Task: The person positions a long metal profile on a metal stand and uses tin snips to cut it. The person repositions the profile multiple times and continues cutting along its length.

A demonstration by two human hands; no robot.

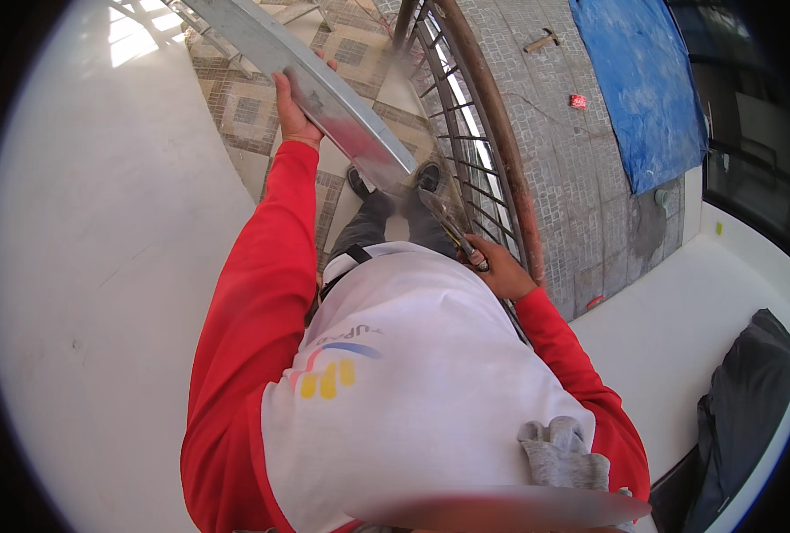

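Note:
My left hand (294, 111) is wrapped round a long silvery metal channel (324, 89), gripping it from below and beside. The channel slants from the top left down to an end above my shoes. Lower and to the right, my right hand (499, 266) closes round the handle of a long, slim metal hand tool (455, 233). Its far end points up and left toward the channel's near end; blur there hides its exact kind and whether the two touch.
A brown-railed metal railing (502, 133) curves along my right. Past it, on grey paving, lie a hammer (542, 41), a small red packet (578, 102) and a blue tarp (648, 98). A white wall (102, 266) stands on my left, and patterned tiles (248, 111) lie beneath me.

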